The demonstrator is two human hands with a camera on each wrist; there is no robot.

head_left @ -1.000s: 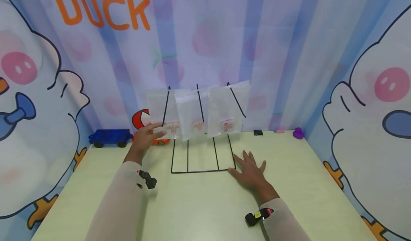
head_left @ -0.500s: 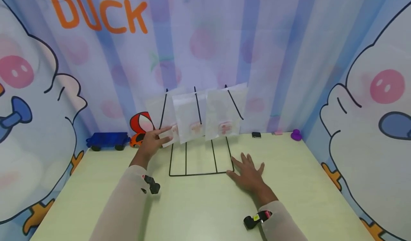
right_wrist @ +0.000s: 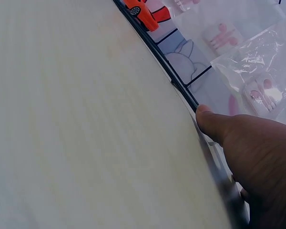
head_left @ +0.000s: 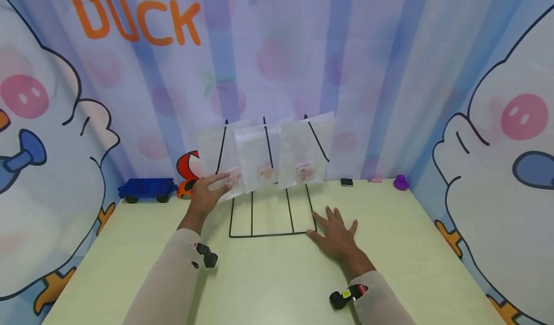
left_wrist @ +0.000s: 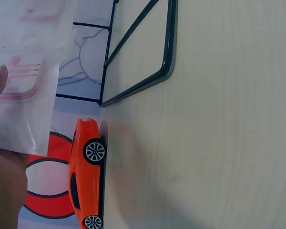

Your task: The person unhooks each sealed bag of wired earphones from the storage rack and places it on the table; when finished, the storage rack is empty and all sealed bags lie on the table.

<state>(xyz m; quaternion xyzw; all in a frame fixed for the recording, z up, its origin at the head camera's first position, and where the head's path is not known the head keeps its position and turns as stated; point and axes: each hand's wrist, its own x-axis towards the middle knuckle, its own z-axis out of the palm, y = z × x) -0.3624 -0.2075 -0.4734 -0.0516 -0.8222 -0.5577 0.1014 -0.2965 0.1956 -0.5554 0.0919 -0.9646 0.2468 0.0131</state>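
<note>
A: Why is the left hand (head_left: 205,197) pinching the left bag (head_left: 210,147) so low?

B: Likely to be controlling its swing: the bag is hanging by its top from a rack (head_left: 272,235), so the bottom corner is the freest part.

A: And the right hand (head_left: 335,233)?

B: It's gripping nothing; its fingers are spreading out, with the thumb touching the corner of the rack's base. I'd guess it's steadying the frame.

A: Are the middle bag (head_left: 251,152) and right bag (head_left: 298,142) hanging the same way?

B: Yes, both are dangling side by side with the left one, probably so their fronts are facing the person.

A: What's hiding?

B: The bag is covering most of the left fingers; only one fingertip is showing before its pink item (left_wrist: 21,78) in the left wrist view. The hand and bag are blocking part of the car (head_left: 186,188) from the head camera. The hang holes are blurring into the pale plastic, and I'm not making out exactly what the pink items are.
</note>
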